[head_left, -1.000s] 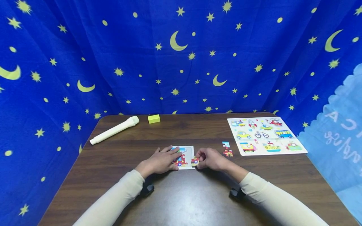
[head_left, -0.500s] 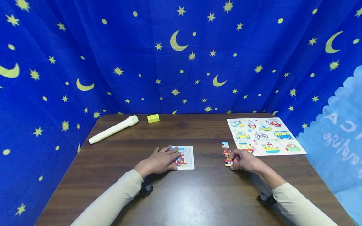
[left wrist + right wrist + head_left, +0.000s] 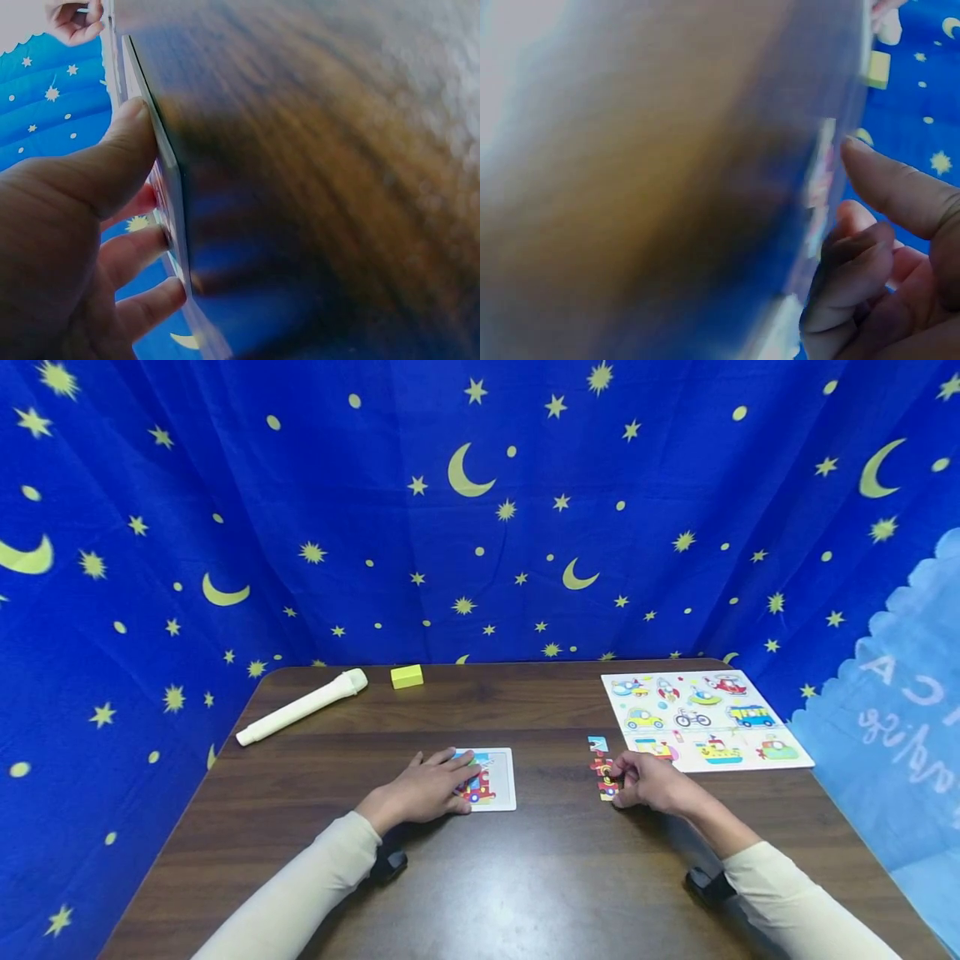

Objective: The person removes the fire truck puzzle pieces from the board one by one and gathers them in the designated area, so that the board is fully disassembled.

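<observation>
Deep-blue curtains (image 3: pixel 405 552) printed with yellow moons and stars enclose the far side and both flanks; toward three o'clock in the head view hangs a pale-blue panel (image 3: pixel 892 743) with a scalloped edge and faint lettering; below them stands a dark, wood-grained table (image 3: pixel 337 785), glossy with reflected light toward six o'clock.

Small and white-rimmed, a puzzle tray (image 3: pixel 512 785) lies flat on the table just below the centre of the head view; the left hand (image 3: pixel 420 789) reaches onto it from nine o'clock, fingers spread and nearly straight, resting on it, the thumb at its six-o'clock edge; part of a red picture shows beside the fingers, with pale grey tray floor toward three o'clock.

At three o'clock from the tray, loose puzzle pieces (image 3: pixel 602 767) lie in a short column, blue at its twelve-o'clock end, red and yellow below; the right hand (image 3: pixel 651 783) is at their three-o'clock side, thumb and forefinger somewhat parted beside the lowest piece, other fingers curled; whether they pinch it or merely touch it, I cannot tell.

Between two and three o'clock from the tray lies a white picture board (image 3: pixel 708 727) of vehicles; near eleven, a yellow block (image 3: pixel 407 677); near ten, a cream stick (image 3: pixel 302 708), its thicker end pointing toward two.
</observation>
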`<state>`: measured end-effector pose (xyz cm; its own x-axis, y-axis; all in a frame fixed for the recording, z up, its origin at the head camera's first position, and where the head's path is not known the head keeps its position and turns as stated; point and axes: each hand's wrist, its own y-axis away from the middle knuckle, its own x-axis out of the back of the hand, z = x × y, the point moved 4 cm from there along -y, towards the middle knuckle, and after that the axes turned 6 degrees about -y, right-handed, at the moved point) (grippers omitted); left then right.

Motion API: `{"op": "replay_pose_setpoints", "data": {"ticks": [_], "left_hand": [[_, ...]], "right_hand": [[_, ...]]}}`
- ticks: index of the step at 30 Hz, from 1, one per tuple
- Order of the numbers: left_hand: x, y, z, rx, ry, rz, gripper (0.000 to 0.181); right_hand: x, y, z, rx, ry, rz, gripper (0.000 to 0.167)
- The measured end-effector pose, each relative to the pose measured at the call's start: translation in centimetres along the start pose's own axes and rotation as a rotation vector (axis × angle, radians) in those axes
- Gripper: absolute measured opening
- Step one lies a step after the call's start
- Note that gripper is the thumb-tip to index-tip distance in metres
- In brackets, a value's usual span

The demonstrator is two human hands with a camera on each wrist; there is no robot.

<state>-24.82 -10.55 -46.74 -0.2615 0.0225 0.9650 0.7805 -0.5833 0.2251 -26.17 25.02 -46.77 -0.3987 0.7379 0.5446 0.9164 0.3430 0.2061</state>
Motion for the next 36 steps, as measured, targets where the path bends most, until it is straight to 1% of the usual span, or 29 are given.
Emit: {"op": "replay_pose_setpoints", "data": {"ticks": [2,4,7,11,14,17,22,25,27,32,36], "left_hand": [[0.0,0.0,0.0,-0.003,-0.005,0.004,0.065],[0.0,-0.1,-0.1,-0.004,-0.007,0.007,0.065],[0.0,-0.2,-0.2,-0.007,-0.008,0.010,0.065],[0.1,-0.2,-0.3,-0.007,0.001,0.022,0.065],[0.2,-0.3,-0.4,-0.003,0.014,0.028,0.067],[0.2,-0.4,-0.4,0.006,0.033,0.031,0.068],[0.2,-0.5,-0.4,0.030,0.062,0.031,0.074],[0.2,-0.5,-0.4,0.037,0.063,0.029,0.075],[0.2,-0.5,-0.4,0.034,0.058,0.033,0.071],[0.3,-0.2,-0.2,0.007,0.046,0.047,0.062],[0.3,0.4,-0.1,-0.016,0.035,0.061,0.067]], "right_hand": [[0.0,-0.4,-0.9,0.027,-0.010,0.015,0.035],[-0.2,-1.0,-2.1,0.041,-0.053,0.020,0.035],[-1.4,-2.3,-4.1,0.032,-0.161,0.005,0.038],[-4.1,-4.7,-6.5,0.019,-0.246,-0.024,0.040],[-6.4,-6.5,-7.8,0.018,-0.266,-0.046,0.036],[-8.6,-7.9,-8.7,0.008,-0.281,-0.067,0.031],[-10.9,-9.0,-9.6,0.009,-0.232,-0.063,0.021],[-11.7,-9.4,-9.8,0.033,-0.168,-0.046,0.016],[-12.0,-9.5,-10.0,0.050,-0.120,-0.031,0.013],[-12.5,-9.8,-10.3,0.061,0.014,0.012,0.016],[-12.7,-9.9,-10.4,0.072,0.096,0.041,0.020]]}}
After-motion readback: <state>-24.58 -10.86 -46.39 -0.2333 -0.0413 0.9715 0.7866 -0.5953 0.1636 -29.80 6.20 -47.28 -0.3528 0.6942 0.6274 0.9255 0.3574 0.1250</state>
